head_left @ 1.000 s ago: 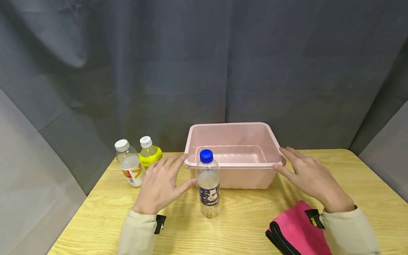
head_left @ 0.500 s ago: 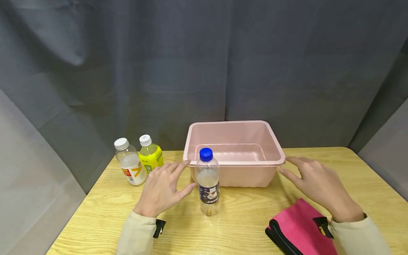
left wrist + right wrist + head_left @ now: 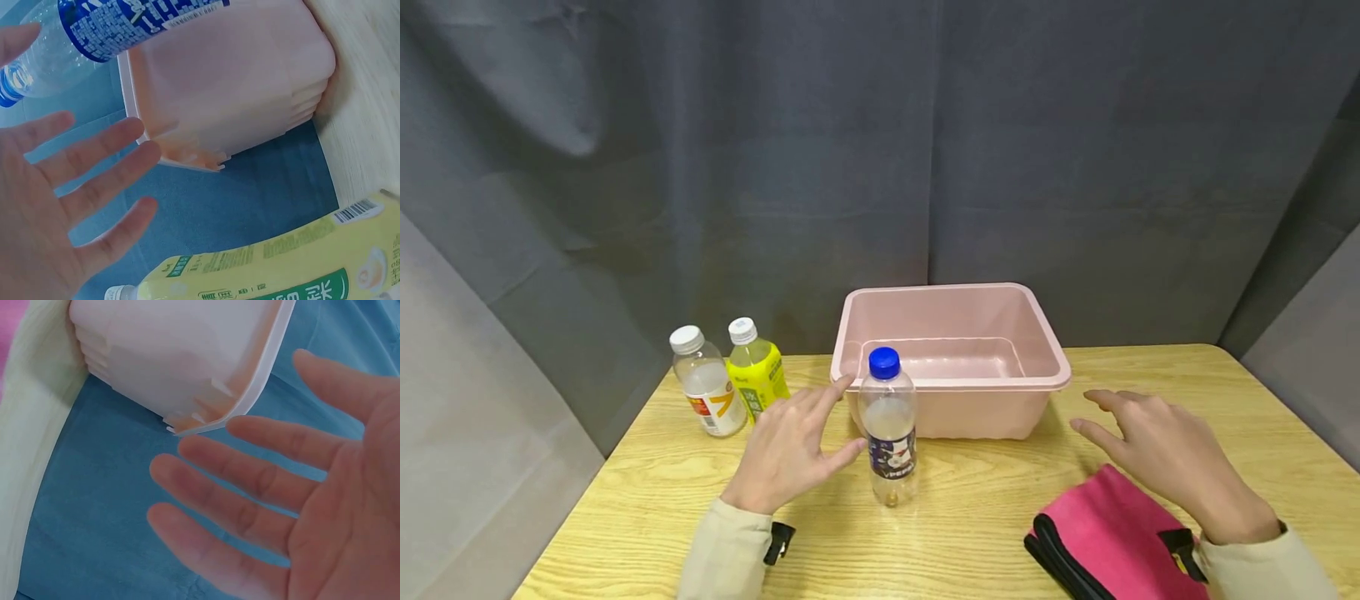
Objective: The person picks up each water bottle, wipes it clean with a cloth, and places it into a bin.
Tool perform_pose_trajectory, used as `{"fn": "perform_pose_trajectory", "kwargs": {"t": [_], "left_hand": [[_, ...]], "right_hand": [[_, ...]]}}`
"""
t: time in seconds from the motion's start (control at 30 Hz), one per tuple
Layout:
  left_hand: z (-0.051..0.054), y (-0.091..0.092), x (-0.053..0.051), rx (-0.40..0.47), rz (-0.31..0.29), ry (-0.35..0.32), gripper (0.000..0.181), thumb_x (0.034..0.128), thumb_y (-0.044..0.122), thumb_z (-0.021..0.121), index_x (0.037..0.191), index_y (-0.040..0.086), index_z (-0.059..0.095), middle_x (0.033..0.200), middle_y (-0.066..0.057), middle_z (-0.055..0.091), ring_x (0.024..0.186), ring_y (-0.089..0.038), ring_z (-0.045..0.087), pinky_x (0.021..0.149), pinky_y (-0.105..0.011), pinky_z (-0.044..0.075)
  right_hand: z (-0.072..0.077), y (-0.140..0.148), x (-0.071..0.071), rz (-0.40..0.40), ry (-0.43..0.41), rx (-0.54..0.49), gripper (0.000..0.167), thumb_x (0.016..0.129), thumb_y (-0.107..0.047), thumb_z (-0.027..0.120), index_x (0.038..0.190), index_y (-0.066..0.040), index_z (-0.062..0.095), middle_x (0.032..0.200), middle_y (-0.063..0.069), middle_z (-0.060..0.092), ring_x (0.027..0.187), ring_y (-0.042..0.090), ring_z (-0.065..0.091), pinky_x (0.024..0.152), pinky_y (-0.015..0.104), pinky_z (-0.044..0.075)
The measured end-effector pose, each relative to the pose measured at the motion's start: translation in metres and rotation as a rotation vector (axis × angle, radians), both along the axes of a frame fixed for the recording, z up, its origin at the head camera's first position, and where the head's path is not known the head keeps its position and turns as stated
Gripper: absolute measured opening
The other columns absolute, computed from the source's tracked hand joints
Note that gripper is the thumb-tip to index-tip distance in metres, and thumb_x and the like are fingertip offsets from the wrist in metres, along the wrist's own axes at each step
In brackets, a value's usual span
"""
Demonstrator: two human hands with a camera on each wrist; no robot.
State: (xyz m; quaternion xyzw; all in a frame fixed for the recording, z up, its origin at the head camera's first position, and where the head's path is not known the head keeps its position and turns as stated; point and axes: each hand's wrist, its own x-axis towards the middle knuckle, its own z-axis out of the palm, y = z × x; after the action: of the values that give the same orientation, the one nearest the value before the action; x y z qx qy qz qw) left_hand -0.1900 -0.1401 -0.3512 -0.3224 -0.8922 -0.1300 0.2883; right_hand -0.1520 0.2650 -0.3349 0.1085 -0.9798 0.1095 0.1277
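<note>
A pink plastic basin (image 3: 970, 412) stands at the back of the wooden table. In front of its left half is an upright clear bottle (image 3: 891, 417) with a blue cap and a dark blue label. My left hand (image 3: 790, 450) hovers just left of that bottle, fingers spread, holding nothing; whether its index fingertip touches the basin's rim I cannot tell. To the right of the basin my right hand (image 3: 1172, 454) is held apart from it, fingers extended and relaxed, above the folded pink cloth (image 3: 1105, 533) with black edging. The right wrist view shows the palm with nothing in it.
At the left back stand a white-capped bottle (image 3: 709, 392) with a white and red label and a yellow-labelled bottle (image 3: 756, 371) beside it. A dark grey curtain (image 3: 850, 167) hangs behind the table (image 3: 625, 517).
My right hand has moved away from the basin's right rim, to the right and nearer me. My left hand has shifted slightly nearer me. The basin and bottles have stayed in place.
</note>
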Motion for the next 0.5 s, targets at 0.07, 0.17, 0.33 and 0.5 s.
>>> {"fn": "perform_pose_trajectory", "kwargs": {"t": [0.07,0.17,0.33,0.5], "left_hand": [[-0.001,0.001,0.001,0.007,-0.004,-0.010,0.077,0.0844,0.047,0.074,0.147,0.009,0.051,0.115,-0.016,0.072,0.097,-0.034,0.071,0.076,-0.049,0.059],[-0.004,0.000,0.002,0.019,0.004,-0.020,0.081,0.0839,0.047,0.075,0.150,0.010,0.047,0.116,-0.016,0.072,0.091,-0.031,0.070,0.073,-0.046,0.059],[-0.007,-0.003,0.004,0.023,0.012,-0.028,0.084,0.0830,0.048,0.075,0.152,0.010,0.045,0.093,-0.010,0.071,0.070,-0.021,0.062,0.059,-0.035,0.053],[-0.005,-0.002,0.003,0.049,-0.008,-0.034,0.083,0.0848,0.050,0.073,0.152,0.010,0.043,0.088,-0.006,0.069,0.067,-0.017,0.058,0.055,-0.029,0.049]], "right_hand": [[-0.004,0.001,0.001,-0.003,-0.013,0.013,0.049,0.091,-0.034,0.074,0.120,0.005,0.068,0.109,0.027,0.070,0.089,0.042,0.068,0.060,0.057,0.055],[-0.011,0.002,0.001,0.001,-0.053,0.028,0.048,0.091,-0.034,0.075,0.120,0.003,0.068,0.109,0.025,0.070,0.090,0.041,0.069,0.060,0.057,0.056],[-0.024,0.001,0.002,0.025,-0.146,0.049,0.048,0.089,-0.034,0.077,0.119,0.003,0.069,0.108,0.023,0.070,0.094,0.040,0.068,0.064,0.057,0.056],[-0.029,0.007,0.002,0.027,-0.190,0.076,0.048,0.087,-0.032,0.079,0.118,0.002,0.069,0.103,0.018,0.071,0.091,0.036,0.068,0.066,0.056,0.056]]}}
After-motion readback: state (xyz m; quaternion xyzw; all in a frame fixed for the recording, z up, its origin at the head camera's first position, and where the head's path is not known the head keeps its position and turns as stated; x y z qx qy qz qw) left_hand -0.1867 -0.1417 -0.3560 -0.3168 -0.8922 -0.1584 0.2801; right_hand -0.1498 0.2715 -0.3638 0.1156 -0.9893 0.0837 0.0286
